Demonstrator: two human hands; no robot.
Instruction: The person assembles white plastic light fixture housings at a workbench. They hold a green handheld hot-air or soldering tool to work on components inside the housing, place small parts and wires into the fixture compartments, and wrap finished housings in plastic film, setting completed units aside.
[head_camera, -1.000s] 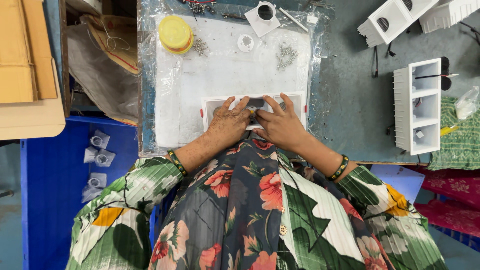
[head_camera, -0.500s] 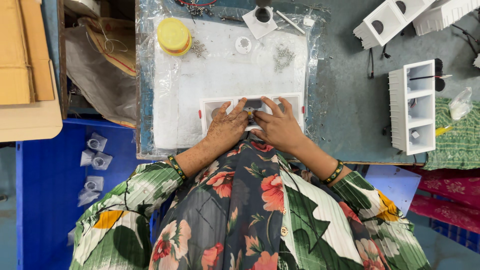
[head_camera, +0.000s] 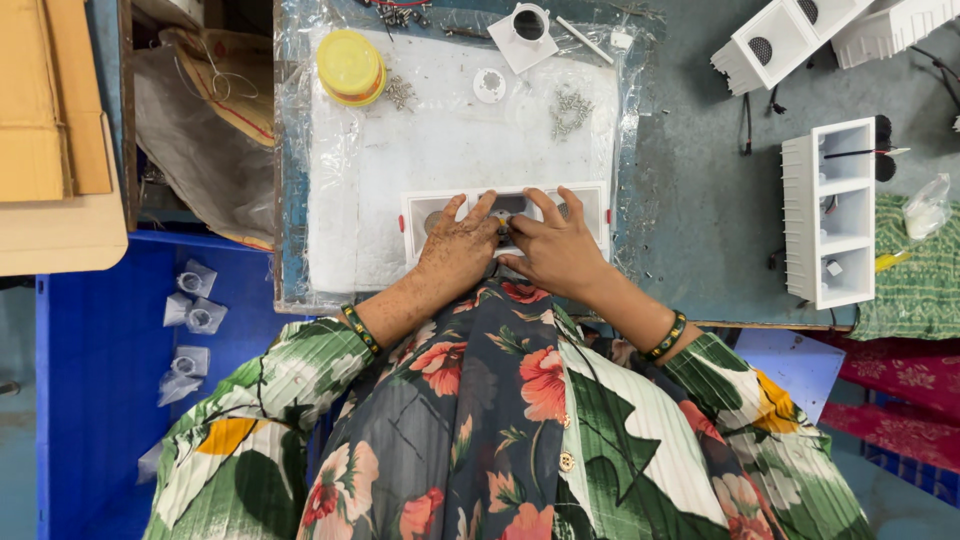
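Note:
A long white plastic frame with several square openings (head_camera: 590, 205) lies across a white foam sheet (head_camera: 440, 140) on the workbench. Both my hands rest on it. My left hand (head_camera: 455, 250) covers its left half, fingers spread over an opening. My right hand (head_camera: 555, 250) covers the middle and right part. The fingertips of both hands meet at a small dark part (head_camera: 503, 228) in the middle opening and pinch it. My palms hide most of the frame.
A yellow lidded jar (head_camera: 348, 65), loose screws (head_camera: 572, 108) and a white square holder (head_camera: 525, 30) sit at the sheet's far edge. White multi-cell housings (head_camera: 830, 225) lie right on the grey bench. A blue crate (head_camera: 110, 360) with bagged parts stands left, beside cardboard (head_camera: 50, 130).
My hands stay on the white frame; the fingers have shifted only slightly. The view has moved a little.

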